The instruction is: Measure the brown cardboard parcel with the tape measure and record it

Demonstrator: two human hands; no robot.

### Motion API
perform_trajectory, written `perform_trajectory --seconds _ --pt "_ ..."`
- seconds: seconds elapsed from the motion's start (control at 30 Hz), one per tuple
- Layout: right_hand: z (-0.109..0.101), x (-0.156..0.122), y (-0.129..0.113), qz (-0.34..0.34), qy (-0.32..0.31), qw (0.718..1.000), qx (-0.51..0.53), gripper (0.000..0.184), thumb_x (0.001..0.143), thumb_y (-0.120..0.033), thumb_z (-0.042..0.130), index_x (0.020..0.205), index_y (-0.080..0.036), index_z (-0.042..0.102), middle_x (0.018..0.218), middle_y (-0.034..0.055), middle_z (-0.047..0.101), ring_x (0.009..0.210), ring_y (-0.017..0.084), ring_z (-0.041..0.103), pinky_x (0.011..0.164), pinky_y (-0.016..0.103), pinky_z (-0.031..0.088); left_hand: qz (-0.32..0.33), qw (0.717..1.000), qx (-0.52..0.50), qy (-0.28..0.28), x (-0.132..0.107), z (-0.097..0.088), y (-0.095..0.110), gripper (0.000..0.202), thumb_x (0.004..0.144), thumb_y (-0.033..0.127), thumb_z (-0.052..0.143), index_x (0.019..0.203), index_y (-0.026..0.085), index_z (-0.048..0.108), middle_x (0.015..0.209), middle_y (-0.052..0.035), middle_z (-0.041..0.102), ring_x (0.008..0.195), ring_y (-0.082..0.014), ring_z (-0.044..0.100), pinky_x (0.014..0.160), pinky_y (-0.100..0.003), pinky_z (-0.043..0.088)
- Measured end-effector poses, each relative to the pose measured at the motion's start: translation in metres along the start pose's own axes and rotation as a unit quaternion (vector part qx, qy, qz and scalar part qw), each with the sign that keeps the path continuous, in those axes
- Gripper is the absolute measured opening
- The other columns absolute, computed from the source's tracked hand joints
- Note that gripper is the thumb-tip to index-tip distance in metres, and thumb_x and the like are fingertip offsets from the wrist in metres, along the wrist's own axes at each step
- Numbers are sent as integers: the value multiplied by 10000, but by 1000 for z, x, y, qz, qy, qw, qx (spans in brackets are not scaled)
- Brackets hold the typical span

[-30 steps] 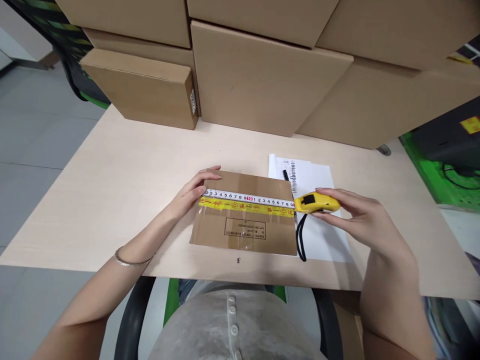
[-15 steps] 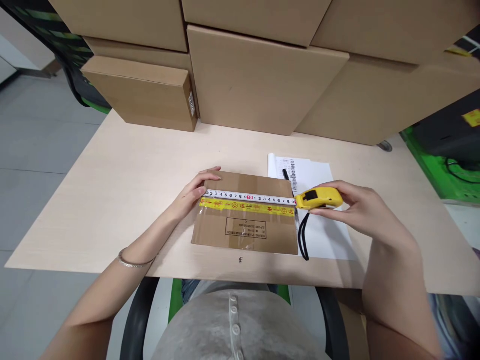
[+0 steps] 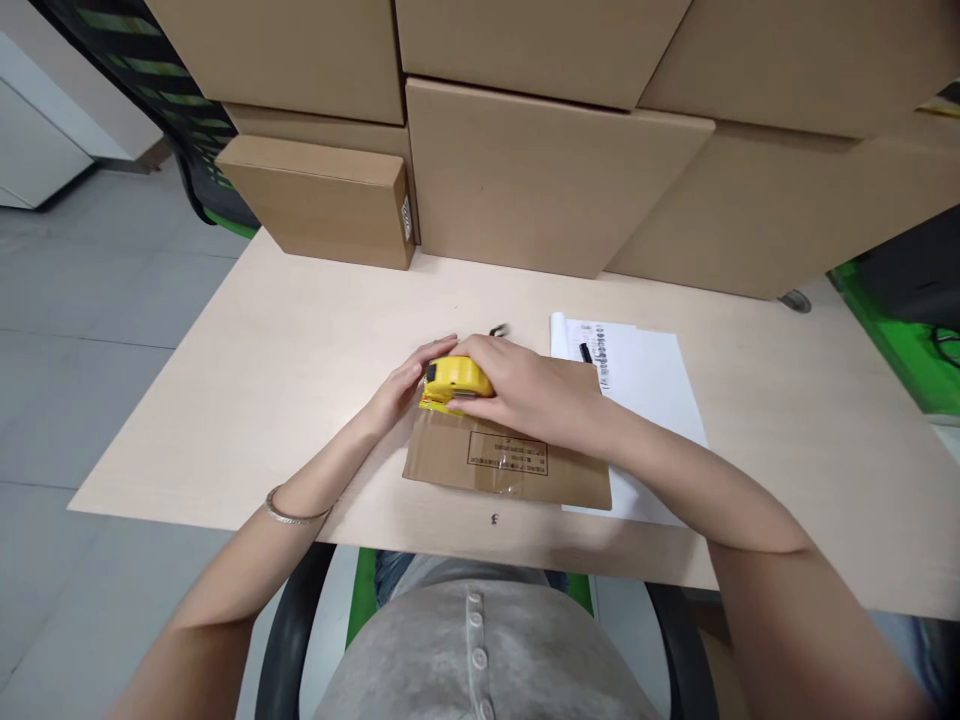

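Note:
A flat brown cardboard parcel with a printed label lies on the pale wooden table in front of me. My right hand is closed over a yellow tape measure at the parcel's left end. My left hand rests against the parcel's left edge, fingers curved beside the tape measure's case and touching it. The blade is retracted and no longer shows. A silver bracelet sits on my left wrist.
A white sheet of paper with a black pen lies right of the parcel. Large cardboard boxes are stacked along the table's far edge, a smaller box at the left. Green equipment stands at the right.
My right hand carried the tape measure from the parcel's right end to its left end as the blade drew back in. My left hand stayed at the left edge.

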State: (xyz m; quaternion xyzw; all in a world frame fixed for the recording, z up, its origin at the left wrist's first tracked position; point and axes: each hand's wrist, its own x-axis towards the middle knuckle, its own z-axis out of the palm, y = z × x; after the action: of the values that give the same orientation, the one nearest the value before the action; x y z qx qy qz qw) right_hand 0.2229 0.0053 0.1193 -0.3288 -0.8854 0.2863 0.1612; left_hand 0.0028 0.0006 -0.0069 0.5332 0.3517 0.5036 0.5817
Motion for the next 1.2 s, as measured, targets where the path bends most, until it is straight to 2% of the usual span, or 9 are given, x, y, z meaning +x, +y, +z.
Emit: perform_trajectory --seconds 0.13,0.23,0.37,0.47,0.63,0.8,0.93,1.03,1.2 --pt "1 5 -7 -20 -2 998 59 259 990 -339 686 1194 -242 559 1321 109 714 1213 281 688 1014 452 559 -27 998 -47 18 -2 5 0 610 946 748 539 1311 314 765 1519 -35 684 1524 -346 513 1306 -523 354" --pt "-12 -14 1 55 74 979 181 419 912 -512 753 1167 -273 522 1139 59 757 940 249 752 786 411 615 -20 998 -42 33 -4 5 -2 627 954 741 538 1420 351 689 1565 -26 645 1558 -319 473 1337 -518 289" --pt "-42 -62 23 183 289 886 312 495 826 -646 762 1106 -305 536 1023 44 763 535 165 625 395 306 433 -42 995 -44 78 -3 6 -6 632 949 738 551 1444 358 657 1553 -37 652 1536 -312 503 1327 -532 304" --pt "-57 -100 37 231 398 826 326 442 826 -646 763 995 -275 594 981 76 791 370 80 381 308 282 232 -65 992 -20 107 -4 11 -2 559 967 711 548 1287 303 756 1468 -62 714 1489 -330 550 1287 -511 378" --pt "-35 -132 46 336 348 790 376 418 860 -625 760 967 -241 637 920 68 798 359 31 199 297 239 88 -102 983 89 120 -13 21 10 419 1012 586 571 1068 235 792 1223 -80 814 1361 -340 638 1171 -496 486" --pt "-6 -138 33 336 335 789 390 447 866 -644 772 932 -233 608 703 -55 594 333 10 278 294 180 155 -129 984 88 89 -16 24 22 731 1013 775 359 1404 243 673 1459 -114 711 1529 -359 492 1262 -554 385" --pt "1 -153 13 274 393 790 382 387 860 -545 823 921 -261 568 919 -16 727 294 5 370 286 191 272 -41 997 45 38 -15 18 33 851 954 876 277 1626 379 437 1675 -50 519 1600 -375 389 1297 -593 329" --pt "3 -166 7 258 388 796 387 377 831 -478 856 909 -262 558 1309 66 743 304 -1 406 272 205 278 84 994 71 7 -14 12 36 822 879 802 623 1592 417 481 1716 -27 446 1592 -385 381 1296 -557 351" --pt "-13 -179 25 201 457 789 357 399 775 -494 872 931 -282 572 833 2 755 331 88 452 256 210 213 188 970 136 -74 -12 1 33 915 772 623 859 1577 351 518 1620 -121 497 1510 -410 455 1257 -560 409"
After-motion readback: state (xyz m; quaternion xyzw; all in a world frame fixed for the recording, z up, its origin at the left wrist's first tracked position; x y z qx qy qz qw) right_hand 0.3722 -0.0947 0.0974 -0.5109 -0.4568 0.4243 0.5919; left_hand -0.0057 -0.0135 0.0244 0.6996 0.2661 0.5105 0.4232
